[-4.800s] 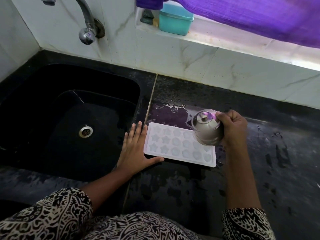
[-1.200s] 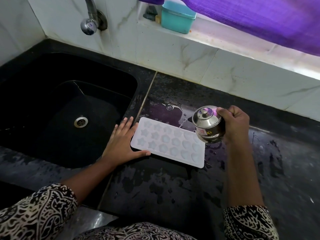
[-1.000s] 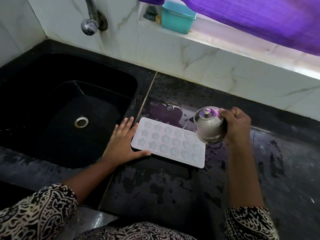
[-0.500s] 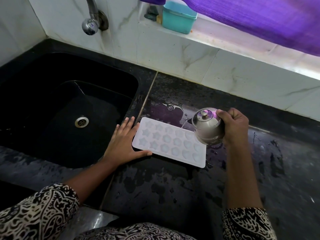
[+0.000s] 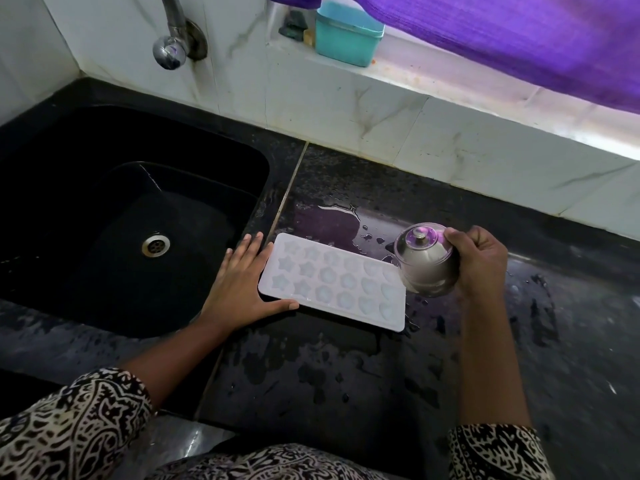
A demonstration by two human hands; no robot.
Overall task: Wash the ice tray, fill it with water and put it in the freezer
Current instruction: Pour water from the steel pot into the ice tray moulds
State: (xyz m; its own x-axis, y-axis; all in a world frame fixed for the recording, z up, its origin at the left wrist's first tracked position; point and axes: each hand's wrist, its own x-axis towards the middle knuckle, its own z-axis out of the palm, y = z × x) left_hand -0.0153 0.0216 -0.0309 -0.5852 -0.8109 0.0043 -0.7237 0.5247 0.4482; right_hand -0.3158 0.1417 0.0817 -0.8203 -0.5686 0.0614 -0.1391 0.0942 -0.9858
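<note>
The right hand (image 5: 479,261) grips a round-bellied steel pot (image 5: 427,268) tilted over the right end of the ice tray (image 5: 332,282); the left hand (image 5: 242,282), fingers straight, braces its left edge. The matte tray of star and heart moulds lies on the wet black worktop (image 5: 346,375), with the sink (image 5: 104,220) just left of it. Filling seems under way; the freezer remains.

One view only, head-worn and wide-angle, facing forward and steeply down, within arm's reach of the surface. Black stone sink (image 5: 194,168) fills the left half, wet black stone counter (image 5: 346,375) the right; white marble-tiled wall (image 5: 346,109) runs across the top, black-and-white patterned sleeves (image 5: 69,427) at the bottom edge
</note>
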